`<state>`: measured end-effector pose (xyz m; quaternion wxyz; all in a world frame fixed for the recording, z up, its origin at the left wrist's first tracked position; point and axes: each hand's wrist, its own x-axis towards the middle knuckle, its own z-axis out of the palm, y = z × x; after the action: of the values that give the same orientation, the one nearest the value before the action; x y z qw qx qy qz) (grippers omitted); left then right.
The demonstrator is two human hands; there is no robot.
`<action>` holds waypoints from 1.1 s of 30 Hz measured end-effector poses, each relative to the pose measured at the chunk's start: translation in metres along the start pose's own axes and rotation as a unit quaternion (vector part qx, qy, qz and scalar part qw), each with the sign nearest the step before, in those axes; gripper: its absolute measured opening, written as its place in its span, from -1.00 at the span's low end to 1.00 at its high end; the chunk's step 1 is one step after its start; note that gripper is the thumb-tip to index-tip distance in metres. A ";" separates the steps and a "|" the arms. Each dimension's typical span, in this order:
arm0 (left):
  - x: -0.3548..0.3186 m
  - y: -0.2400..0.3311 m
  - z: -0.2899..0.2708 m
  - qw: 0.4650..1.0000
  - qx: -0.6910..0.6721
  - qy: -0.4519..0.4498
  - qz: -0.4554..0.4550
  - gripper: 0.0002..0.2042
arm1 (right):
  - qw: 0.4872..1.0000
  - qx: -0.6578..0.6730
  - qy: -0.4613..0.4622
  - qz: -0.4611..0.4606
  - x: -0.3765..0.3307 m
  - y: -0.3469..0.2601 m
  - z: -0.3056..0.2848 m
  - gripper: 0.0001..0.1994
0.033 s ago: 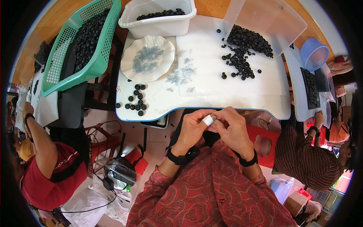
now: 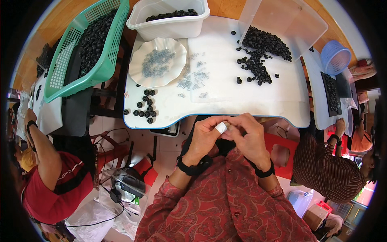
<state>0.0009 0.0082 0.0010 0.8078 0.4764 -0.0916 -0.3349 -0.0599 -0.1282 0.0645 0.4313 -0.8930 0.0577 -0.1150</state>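
My left hand and my right hand meet in front of my body, just off the near edge of the white table. Both have their thumbs and fingers pinched together. A white wrapping sits at the tip of my left thumb, close to the right fingers. Whatever the fingers hold is hidden or too small to make out. Beyond my hands, on the table's left, lie several small round black parts. A scalloped white plate carries small clear pieces, and more clear pieces are scattered beside it.
A white tub with black parts stands behind the plate. At the back right, a clear bin lies tipped beside a heap of black parts. A green basket is at left. People sit at both sides, near a red stool.
The fingers of my right hand have shifted very slightly against the left ones. Everything else looks the same.
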 end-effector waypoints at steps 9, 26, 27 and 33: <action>0.000 0.011 -0.003 0.980 -0.198 -0.029 0.016 -0.72 | 0.990 0.047 0.129 -0.035 -0.004 -0.008 0.005 -0.81; -0.011 0.012 0.008 0.973 -0.218 -0.037 0.073 -0.68 | 0.990 0.130 0.007 0.062 -0.005 -0.035 0.021 -0.49; -0.011 0.012 0.008 0.974 -0.209 -0.034 0.075 -0.67 | 0.989 0.130 0.007 0.063 -0.004 -0.036 0.021 -0.49; -0.011 0.014 0.013 0.985 -0.134 -0.012 0.104 -0.63 | 0.988 0.143 0.038 0.052 -0.001 -0.038 0.022 -0.50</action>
<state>-0.0077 0.0105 0.0212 0.8938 0.3471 -0.1050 -0.2638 -0.0548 -0.0880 0.0806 0.5571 -0.8130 0.1032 -0.1339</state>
